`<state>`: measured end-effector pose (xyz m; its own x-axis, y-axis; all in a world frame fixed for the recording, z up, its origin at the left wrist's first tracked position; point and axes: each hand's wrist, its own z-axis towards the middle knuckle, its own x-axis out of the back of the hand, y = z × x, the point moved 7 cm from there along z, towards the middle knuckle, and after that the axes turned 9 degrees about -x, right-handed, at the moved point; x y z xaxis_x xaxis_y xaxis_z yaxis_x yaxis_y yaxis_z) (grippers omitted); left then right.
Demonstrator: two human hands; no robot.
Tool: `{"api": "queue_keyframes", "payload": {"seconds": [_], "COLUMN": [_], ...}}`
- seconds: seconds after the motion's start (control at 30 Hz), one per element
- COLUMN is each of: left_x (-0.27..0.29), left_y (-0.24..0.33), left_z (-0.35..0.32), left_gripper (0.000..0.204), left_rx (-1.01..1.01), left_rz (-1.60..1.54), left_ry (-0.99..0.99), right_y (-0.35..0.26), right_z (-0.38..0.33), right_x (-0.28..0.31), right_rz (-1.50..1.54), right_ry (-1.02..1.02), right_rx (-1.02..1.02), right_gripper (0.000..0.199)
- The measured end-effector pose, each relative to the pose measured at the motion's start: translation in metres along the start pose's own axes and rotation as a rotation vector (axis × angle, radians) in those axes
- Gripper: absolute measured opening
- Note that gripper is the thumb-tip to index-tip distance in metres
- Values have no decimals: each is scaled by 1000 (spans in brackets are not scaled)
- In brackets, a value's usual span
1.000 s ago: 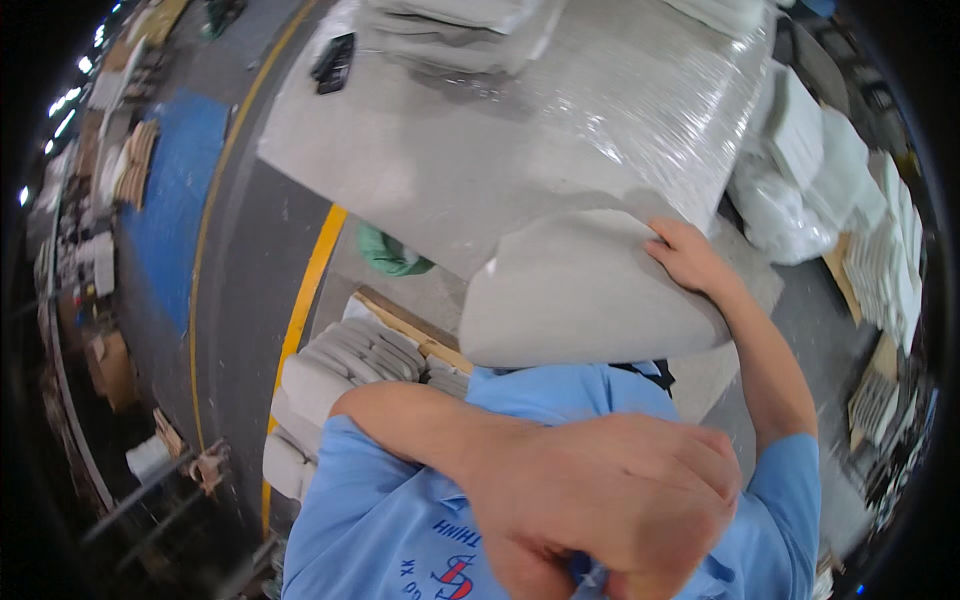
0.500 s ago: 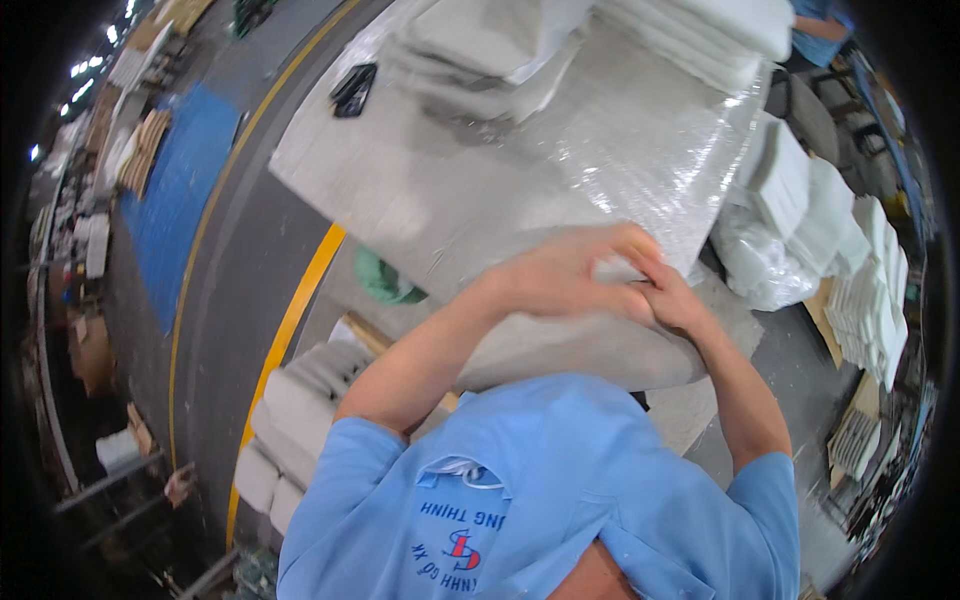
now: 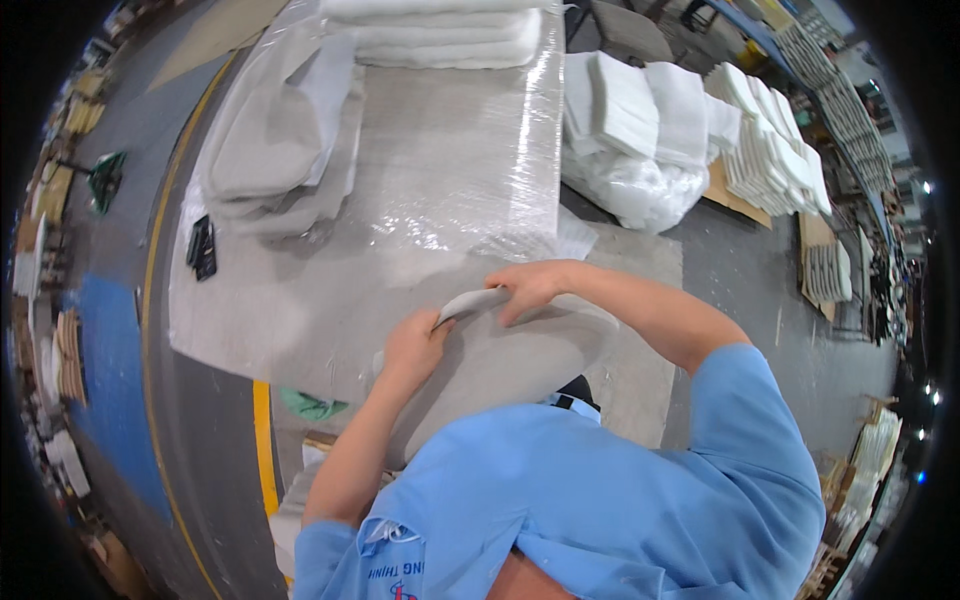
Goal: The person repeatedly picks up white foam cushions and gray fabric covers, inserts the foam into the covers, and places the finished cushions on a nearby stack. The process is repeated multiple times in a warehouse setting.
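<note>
A grey fabric cushion cover point(image 3: 490, 370) lies against my front at the near edge of the table, its far rim lifted into a curved fold. My left hand point(image 3: 415, 348) pinches that rim at its left end. Close by to the right, my right hand point(image 3: 530, 290) is closed on the same rim, thumb on the near side and fingers on the far side. Whether padding is inside the cover cannot be seen. Beyond my hands is the plastic-covered table point(image 3: 430, 180).
Grey covers point(image 3: 265, 150) are piled at the table's far left, beside a small black item point(image 3: 202, 248). White padding sheets point(image 3: 450, 40) are stacked at the back. More white pads point(image 3: 625, 105) rest on a plastic bundle to the right. A green cloth point(image 3: 312, 404) is below the table's left edge.
My hands were close together and blurred; now they are apart, both gripping the cover's raised rim. The view has turned, so the table and stacks appear shifted left.
</note>
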<state>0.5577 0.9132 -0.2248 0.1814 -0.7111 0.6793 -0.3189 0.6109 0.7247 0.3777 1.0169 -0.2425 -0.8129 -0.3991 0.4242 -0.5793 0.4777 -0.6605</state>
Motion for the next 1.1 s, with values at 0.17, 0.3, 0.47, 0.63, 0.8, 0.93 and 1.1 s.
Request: {"api": "queue_keyframes", "payload": {"seconds": [0.17,0.3,0.47,0.63,0.8,0.93,1.1], "left_x": [-10,-30,-37,-39,-34,-17,-32], "left_y": [-11,-35,-47,-55,-48,-47,-29], "left_z": [10,12,20,29,25,1,27], "left_gripper": [36,35,33,33,41,47,51], "left_rx": [115,169,266,247,81,105,28], "left_rz": [102,112,218,272,288,220,380], "left_ry": [-95,-111,-107,-91,-77,-174,-303], "right_y": [10,7,20,22,23,50,78], "right_z": [11,20,38,51,36,3,4], "right_x": [9,5,-10,-2,11,16,30], "right_rz": [-101,-262,-314,-373,-215,-169,-20], "right_ry": [131,351,429,438,306,258,499], "right_rx": [-111,-100,-24,-31,-22,-34,-17], "right_gripper": [52,59,61,57,43,45,41]}}
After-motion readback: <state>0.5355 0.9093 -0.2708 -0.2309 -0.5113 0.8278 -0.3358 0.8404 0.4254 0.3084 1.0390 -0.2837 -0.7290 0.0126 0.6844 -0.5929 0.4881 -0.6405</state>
